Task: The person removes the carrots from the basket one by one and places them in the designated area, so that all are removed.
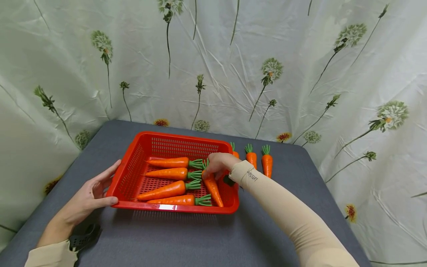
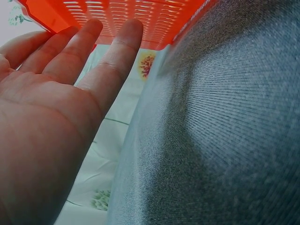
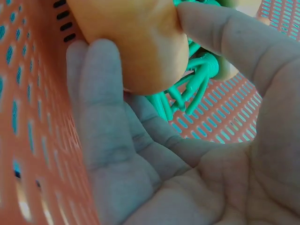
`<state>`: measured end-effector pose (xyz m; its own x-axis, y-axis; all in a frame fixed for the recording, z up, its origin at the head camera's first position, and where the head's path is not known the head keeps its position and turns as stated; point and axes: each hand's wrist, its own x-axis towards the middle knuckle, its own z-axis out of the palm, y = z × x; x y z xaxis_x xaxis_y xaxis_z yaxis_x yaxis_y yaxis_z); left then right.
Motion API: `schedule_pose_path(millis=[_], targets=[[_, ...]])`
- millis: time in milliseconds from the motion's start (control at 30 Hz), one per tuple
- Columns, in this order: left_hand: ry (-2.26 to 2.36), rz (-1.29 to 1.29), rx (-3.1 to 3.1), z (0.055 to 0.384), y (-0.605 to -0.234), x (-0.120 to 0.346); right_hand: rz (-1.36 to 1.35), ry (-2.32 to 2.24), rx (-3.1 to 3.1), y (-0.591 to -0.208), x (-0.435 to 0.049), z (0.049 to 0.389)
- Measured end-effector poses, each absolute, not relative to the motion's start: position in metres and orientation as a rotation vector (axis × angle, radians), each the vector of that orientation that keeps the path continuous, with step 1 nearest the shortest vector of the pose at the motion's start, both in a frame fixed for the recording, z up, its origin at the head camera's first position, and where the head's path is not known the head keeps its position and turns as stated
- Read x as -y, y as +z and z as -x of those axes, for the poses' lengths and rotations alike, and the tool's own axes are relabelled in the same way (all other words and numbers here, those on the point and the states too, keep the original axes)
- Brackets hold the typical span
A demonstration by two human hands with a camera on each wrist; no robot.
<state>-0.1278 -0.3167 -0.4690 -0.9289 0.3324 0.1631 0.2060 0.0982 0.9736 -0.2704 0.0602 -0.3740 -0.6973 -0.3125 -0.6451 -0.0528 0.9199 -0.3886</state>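
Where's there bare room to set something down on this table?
Bare: the grey table in front of the red basket, between the sleeves; also right of the three outside carrots. Crowded: inside the basket, with five carrots, one gripped by the right hand.

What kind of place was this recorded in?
Probably a makeshift indoor recording spot: a flower-printed curtain hangs around a plain grey table, and the carrots in a red basket look like staged props, though that is a guess.
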Motion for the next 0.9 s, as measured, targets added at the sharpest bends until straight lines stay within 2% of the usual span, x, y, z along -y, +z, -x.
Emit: schedule_pose_path(millis=[900], targets=[[2.011,-0.538,-2.227,0.127,-0.471,0.316,0.290,-0.459,-2.357,-0.347,-0.076,0.265]])
